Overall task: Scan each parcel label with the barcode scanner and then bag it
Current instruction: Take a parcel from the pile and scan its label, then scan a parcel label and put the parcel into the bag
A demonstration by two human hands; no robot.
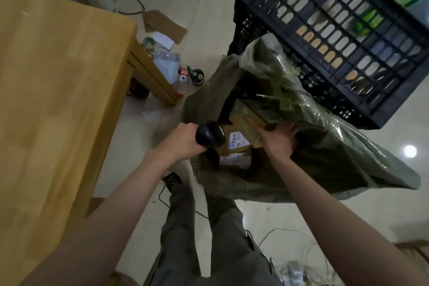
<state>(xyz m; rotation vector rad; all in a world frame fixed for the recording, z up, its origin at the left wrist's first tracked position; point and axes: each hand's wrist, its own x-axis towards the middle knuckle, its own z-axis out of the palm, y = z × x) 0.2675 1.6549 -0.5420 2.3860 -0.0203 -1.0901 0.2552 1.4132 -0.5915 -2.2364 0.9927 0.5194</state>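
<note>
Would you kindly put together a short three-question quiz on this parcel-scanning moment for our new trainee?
1. True or false: the left hand grips the barcode scanner.
2. What sits just behind the green sack? A) black crate B) red bin C) wooden chair
3. Fill in: the right hand holds a cardboard ____ at the sack's mouth.

Key: 1 true. 2 A, the black crate. 3 parcel, with its label facing up.

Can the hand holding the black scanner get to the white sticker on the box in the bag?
Probably yes: the left hand holds the black barcode scanner beside the white label, which lies uncovered in the open green sack.
</note>
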